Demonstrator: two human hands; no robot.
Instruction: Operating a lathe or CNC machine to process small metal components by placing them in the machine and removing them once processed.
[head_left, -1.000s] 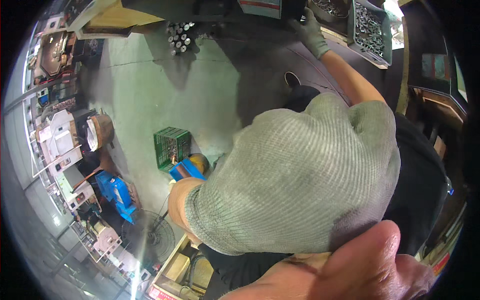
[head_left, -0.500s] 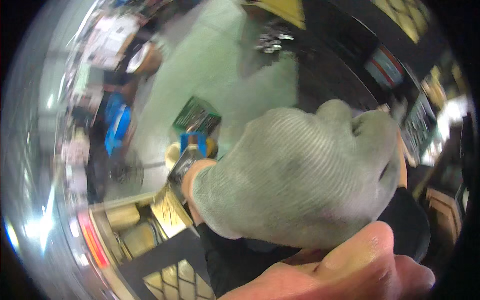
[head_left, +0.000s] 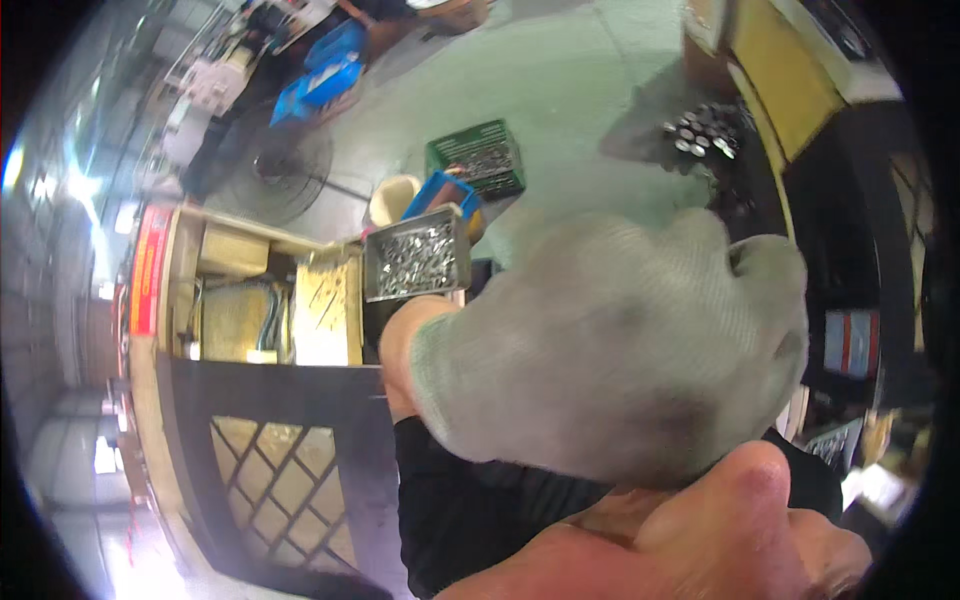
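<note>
My left hand (head_left: pixel 610 350), in a grey knitted glove, is raised very near the camera and fills the middle of the head view. Its wrist is at the left and the knuckles point right. The fingers look curled in, and whatever they may hold is hidden behind the back of the glove. A black sleeve (head_left: pixel 455 510) covers the forearm below the bare wrist. Just beyond the wrist is a metal tray (head_left: pixel 372 275) filled with small shiny metal parts (head_left: pixel 415 258). No part of my right hand can be made out.
Past the tray stand a blue bin (head_left: pixel 428 192), a cream bucket (head_left: pixel 392 200) and a green crate (head_left: pixel 510 158) on the floor. A fan (head_left: pixel 265 165) is farther left. A wooden-framed compartment (head_left: pixel 325 315) lies at left; round shiny pieces (head_left: pixel 700 132) are at right.
The view has swung round, bringing the tray of metal parts out fully beside the wrist. My left hand stays closed near the camera.
</note>
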